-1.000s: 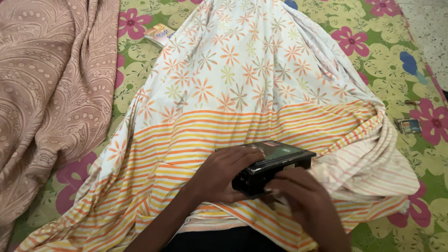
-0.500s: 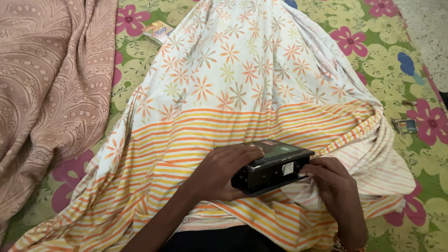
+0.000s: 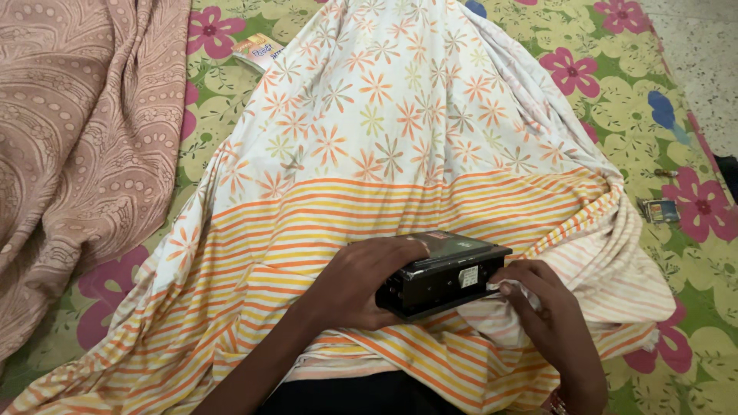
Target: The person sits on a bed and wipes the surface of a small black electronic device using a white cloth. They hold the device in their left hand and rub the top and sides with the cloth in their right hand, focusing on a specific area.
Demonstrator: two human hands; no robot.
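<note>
A black box-shaped device (image 3: 446, 273) with a dark green top lies on a white sheet (image 3: 400, 131) printed with orange flowers and orange-yellow stripes. My left hand (image 3: 361, 284) rests over the device's left end and grips it from above. My right hand (image 3: 542, 307) sits at the device's right end, its fingertips pinching a fold of the striped sheet beside it.
A green mat (image 3: 669, 100) with pink and blue flowers lies under the sheet. A brown patterned cloth (image 3: 77, 131) is heaped at the left. A small booklet (image 3: 260, 51) lies at the top, a small dark card (image 3: 659, 210) at the right.
My right hand has slid off the device's front face to its right end and now pinches the sheet. My left hand and the device have stayed put.
</note>
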